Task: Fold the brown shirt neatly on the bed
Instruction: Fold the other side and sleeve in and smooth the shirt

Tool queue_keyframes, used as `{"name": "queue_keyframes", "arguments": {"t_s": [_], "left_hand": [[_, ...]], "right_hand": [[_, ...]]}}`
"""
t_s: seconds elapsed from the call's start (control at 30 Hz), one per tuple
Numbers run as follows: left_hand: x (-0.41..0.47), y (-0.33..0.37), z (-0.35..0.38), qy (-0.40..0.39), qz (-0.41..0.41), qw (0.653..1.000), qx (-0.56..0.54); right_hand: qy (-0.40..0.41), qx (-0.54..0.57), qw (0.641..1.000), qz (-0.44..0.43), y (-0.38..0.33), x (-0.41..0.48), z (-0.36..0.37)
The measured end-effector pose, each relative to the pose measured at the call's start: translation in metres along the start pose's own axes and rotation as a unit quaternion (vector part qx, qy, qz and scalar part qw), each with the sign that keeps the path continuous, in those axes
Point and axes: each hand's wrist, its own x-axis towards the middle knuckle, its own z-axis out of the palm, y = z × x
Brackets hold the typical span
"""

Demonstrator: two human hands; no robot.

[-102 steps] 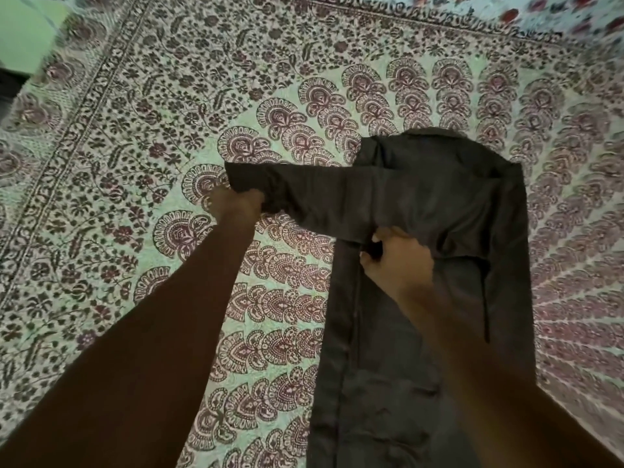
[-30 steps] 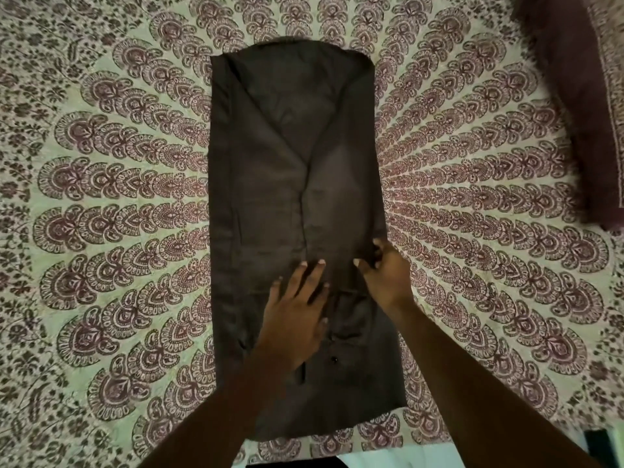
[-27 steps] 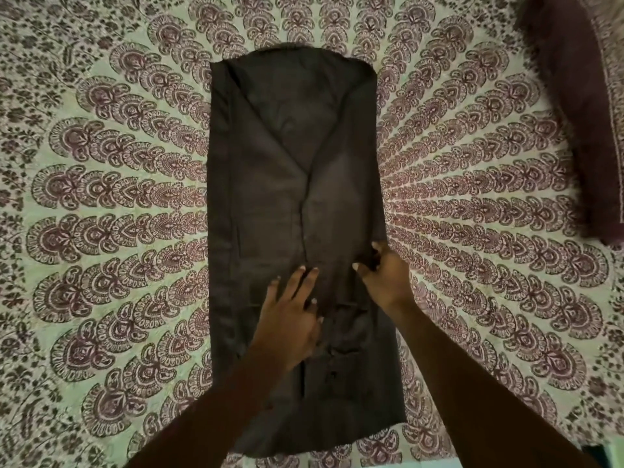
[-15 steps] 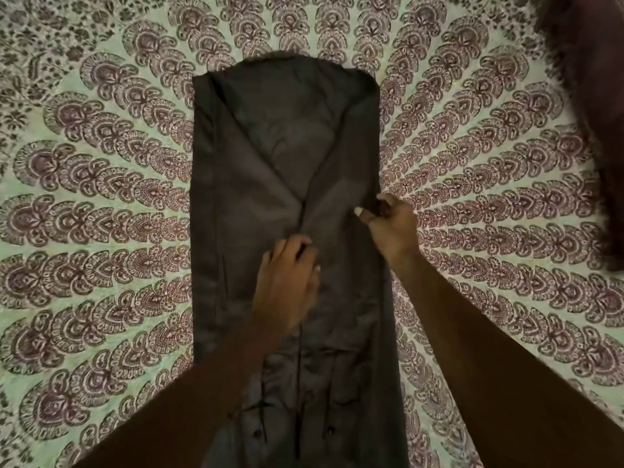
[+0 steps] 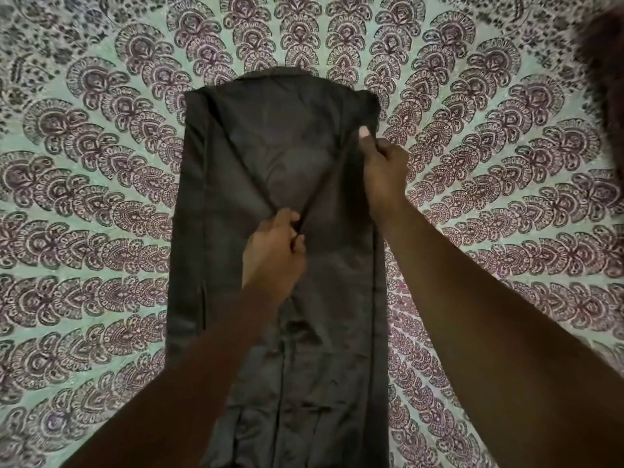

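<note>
The brown shirt (image 5: pixel 236 197) lies flat on the bed as a long narrow strip, both sides folded in and meeting in a V near its middle. My left hand (image 5: pixel 273 251) pinches the cloth at the point of that V, on the centre line. My right hand (image 5: pixel 383 170) grips the folded right edge higher up, thumb on top of the cloth. The shirt's lower end runs out of the bottom of the view between my forearms.
The bed is covered by a pale green sheet (image 5: pixel 101 214) printed with maroon fan motifs. A dark maroon cloth (image 5: pixel 606 72) lies at the upper right edge, apart from the shirt.
Both sleeves have been folded in since the earliest frame. In the last second both hands slid up the shirt, the left going from flat to pinching the centre fold.
</note>
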Motion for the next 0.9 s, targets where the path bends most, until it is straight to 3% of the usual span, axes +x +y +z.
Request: {"name": "queue_keyframes", "arguments": {"t_s": [0.13,0.23,0.4,0.5,0.9], "left_hand": [[-0.004,0.005,-0.001,0.038,-0.016,0.999,0.023],[0.008,0.013,0.005,0.069,0.033,0.997,0.006],[0.063,0.039,0.018,0.003,0.028,0.996,-0.085],[0.078,0.045,0.025,0.001,0.007,0.997,-0.078],[0.072,0.027,0.018,0.057,0.048,0.995,-0.072]], "right_hand": [[0.03,-0.032,0.999,-0.012,-0.009,0.02,0.008],[0.054,-0.069,0.996,-0.018,-0.015,0.035,0.009],[0.03,-0.193,0.981,-0.001,-0.03,0.059,0.004],[0.019,-0.253,0.967,0.001,-0.044,0.074,0.007],[0.033,-0.196,0.977,0.08,-0.053,0.126,0.021]]}}
